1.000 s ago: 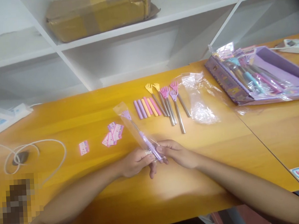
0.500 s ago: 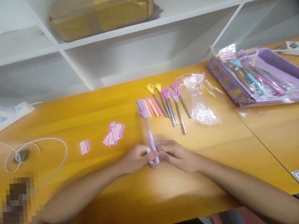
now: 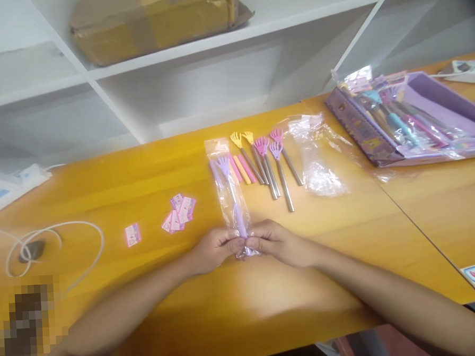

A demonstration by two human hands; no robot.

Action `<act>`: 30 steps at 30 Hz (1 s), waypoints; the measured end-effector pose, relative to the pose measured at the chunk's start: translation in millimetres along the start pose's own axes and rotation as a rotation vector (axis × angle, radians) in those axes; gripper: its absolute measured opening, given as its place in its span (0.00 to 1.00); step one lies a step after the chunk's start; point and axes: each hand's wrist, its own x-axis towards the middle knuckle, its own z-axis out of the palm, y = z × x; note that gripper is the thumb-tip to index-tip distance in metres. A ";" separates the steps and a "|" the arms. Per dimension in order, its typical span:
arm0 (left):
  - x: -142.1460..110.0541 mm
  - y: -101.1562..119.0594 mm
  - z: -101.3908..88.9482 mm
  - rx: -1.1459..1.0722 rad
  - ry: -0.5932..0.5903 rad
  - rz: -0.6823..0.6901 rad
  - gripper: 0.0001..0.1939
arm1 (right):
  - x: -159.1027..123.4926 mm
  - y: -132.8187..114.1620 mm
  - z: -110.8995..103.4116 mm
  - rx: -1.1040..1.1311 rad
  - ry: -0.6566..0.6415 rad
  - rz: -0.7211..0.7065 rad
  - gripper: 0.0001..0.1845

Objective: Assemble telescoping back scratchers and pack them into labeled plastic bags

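A purple back scratcher (image 3: pixel 238 215) lies inside a clear plastic bag (image 3: pixel 217 147), its claw end pointing away from me. My left hand (image 3: pixel 219 249) pinches the near end of the bag from the left. From the right, my right hand (image 3: pixel 273 242) pinches the same end, thumbs almost meeting. Beyond the bag are loose handle sleeves (image 3: pixel 243 169) in pink, yellow and purple, partly covered by it. Several metal back scratchers with a yellow claw (image 3: pixel 236 140), a magenta claw (image 3: pixel 261 145) and a lilac claw (image 3: pixel 276 150) lie beside them.
Small pink printed cards (image 3: pixel 179 213) lie left of the bag, one card (image 3: pixel 132 234) apart. Crumpled clear bags (image 3: pixel 320 163) lie to the right. A purple display box (image 3: pixel 364 129) holds packaged scratchers. A white cable (image 3: pixel 99 233) loops at left; shelving (image 3: pixel 214 46) stands behind.
The clear bag now lies stretched out beyond the scratcher's claw, covering part of the sleeves. Both hands have closed together at the near end. The view has shifted slightly.
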 end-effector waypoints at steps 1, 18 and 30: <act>0.5 0.6 -1.0 0.003 -0.009 0.001 0.29 | -0.3 0.1 -0.1 0.005 -0.004 0.010 0.28; 0.7 8.9 -16.8 -0.127 -0.198 -0.073 0.28 | -2.5 2.1 -3.3 0.081 -0.101 0.013 0.29; -1.1 10.8 -18.4 -0.222 -0.250 -0.061 0.24 | -5.0 1.4 -9.9 0.053 -0.130 -0.010 0.28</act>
